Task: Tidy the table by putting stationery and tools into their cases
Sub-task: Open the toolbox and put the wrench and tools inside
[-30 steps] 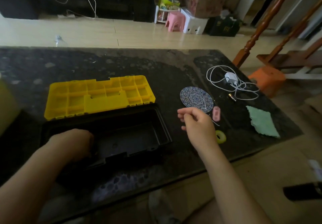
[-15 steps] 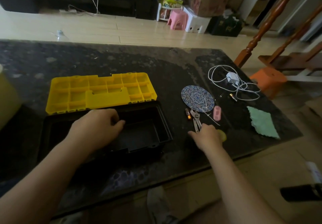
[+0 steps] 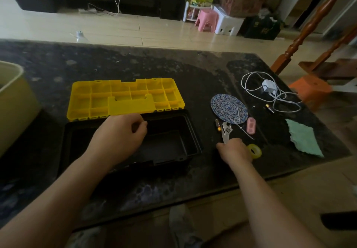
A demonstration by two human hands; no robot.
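Grips the handle end of the wrench (image 3: 226,130) with the right hand (image 3: 234,151), on the table (image 3: 173,64) just right of the open black toolbox (image 3: 193,131), tape roll (image 3: 255,150) beside the knuckles. Holds the left hand (image 3: 119,133), loosely curled and empty, over the toolbox's far rim. Beyond, yellow lid (image 3: 100,101) flat.

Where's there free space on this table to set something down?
Bare table behind the lid, up to the far edge, and a narrow lane between toolbox and coaster. The right side is crowded: wrench, tape, cloth and charger lie close around the right hand.
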